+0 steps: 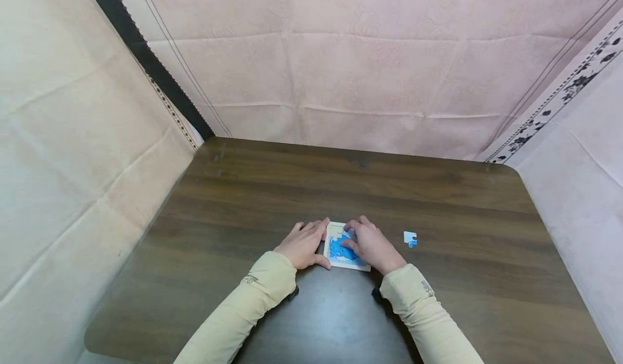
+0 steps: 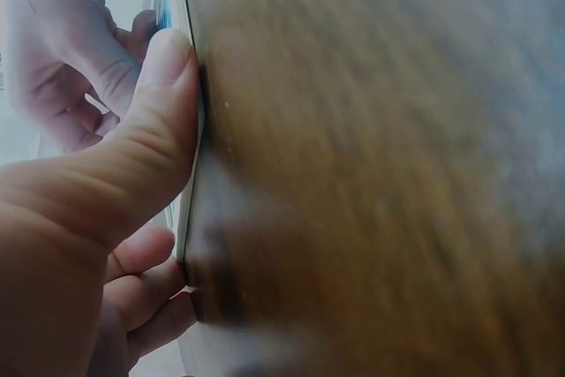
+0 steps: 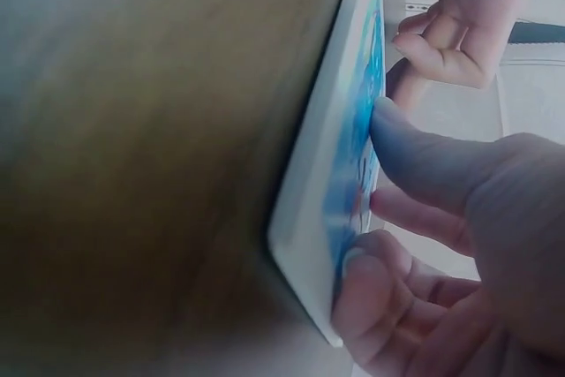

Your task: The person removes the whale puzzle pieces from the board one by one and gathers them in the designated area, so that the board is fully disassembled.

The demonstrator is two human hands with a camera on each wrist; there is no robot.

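Note:
A small jigsaw puzzle (image 1: 338, 251) with a blue picture lies flat in its pale frame (image 1: 348, 266) on the table. My left hand (image 1: 304, 243) holds the frame's left side, thumb near the lower corner and fingers by the upper one. In the left wrist view, the left thumb (image 2: 159, 86) rests against the frame's edge. My right hand (image 1: 372, 245) is over the puzzle's right part. Its thumb (image 3: 424, 152) touches the blue surface, and the bent fingers (image 3: 366, 280) touch down near the edge. The right hand covers part of the picture; no separate piece shows between its fingers.
A loose blue-and-white puzzle piece (image 1: 409, 237) lies on the table to the right of the right hand. The brown wooden table (image 1: 272, 180) has rounded corners. Pale cloth (image 1: 340, 72) hangs behind it and along both sides.

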